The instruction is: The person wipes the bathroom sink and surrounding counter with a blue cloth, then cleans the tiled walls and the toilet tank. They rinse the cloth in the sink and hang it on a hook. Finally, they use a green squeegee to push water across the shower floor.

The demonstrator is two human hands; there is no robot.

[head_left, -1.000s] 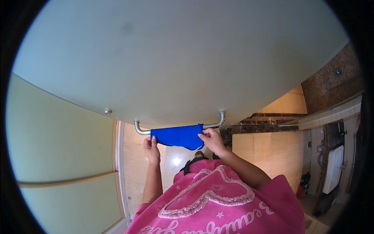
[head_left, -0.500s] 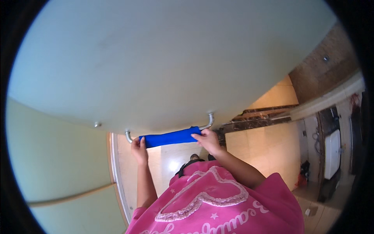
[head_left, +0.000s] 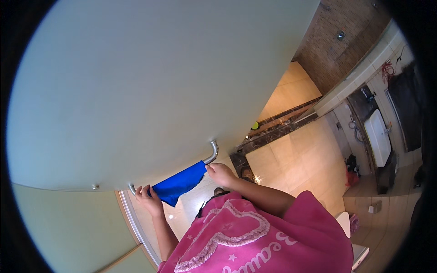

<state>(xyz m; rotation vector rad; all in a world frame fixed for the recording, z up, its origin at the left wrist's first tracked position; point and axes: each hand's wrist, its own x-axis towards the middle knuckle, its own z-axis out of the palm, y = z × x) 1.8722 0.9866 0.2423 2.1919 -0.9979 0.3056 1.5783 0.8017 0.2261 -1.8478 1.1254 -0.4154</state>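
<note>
From where I stand, the cloth (head_left: 177,184) is the strongest note, a plain, saturated blue against the shiny silver of the handle (head_left: 213,154). The broad door (head_left: 150,91) is a flat, pale grey-blue, and the panel (head_left: 68,223) on the left is soft green with tan edging. The shirt (head_left: 300,232) is hot pink, patterned with a fluffy pale-pink outline, little stars and whitish lettering. Warm beige tiles (head_left: 296,159) make a grid underfoot, bordered by dark marble (head_left: 268,138) with lighter mottling. The basin (head_left: 378,139) is white; the far surface (head_left: 334,54), speckled brown.
</note>
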